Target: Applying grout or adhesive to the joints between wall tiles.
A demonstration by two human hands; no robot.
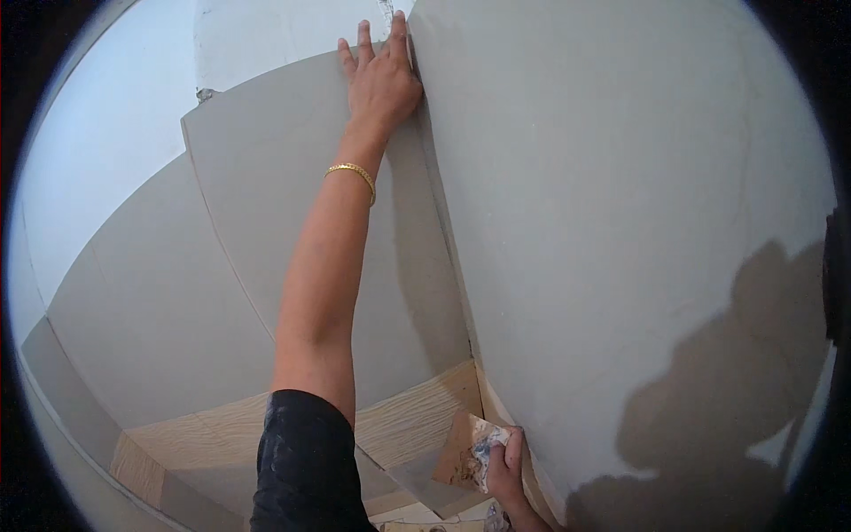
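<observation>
My left hand [381, 84] reaches high up with its fingers spread. It lies against the top edge of a large grey wall tile [292, 168], right beside the inner corner where two walls meet. A gold bracelet [353, 170] circles that wrist. Low down at the right, my right hand [505, 461] grips a flat brown square piece [459, 450] that looks like cardboard or thin board. Whitish-grey paste is smeared on it near the fingers. Whether something else is in that grip, I cannot tell.
A plain grey wall [585, 222] fills the right side, with shadows cast on it. Above the tiles is white wall [266, 35], with a rough spot [206, 95] at a tile corner. A cream, wavy-textured tile band [213, 434] runs beneath the grey tiles.
</observation>
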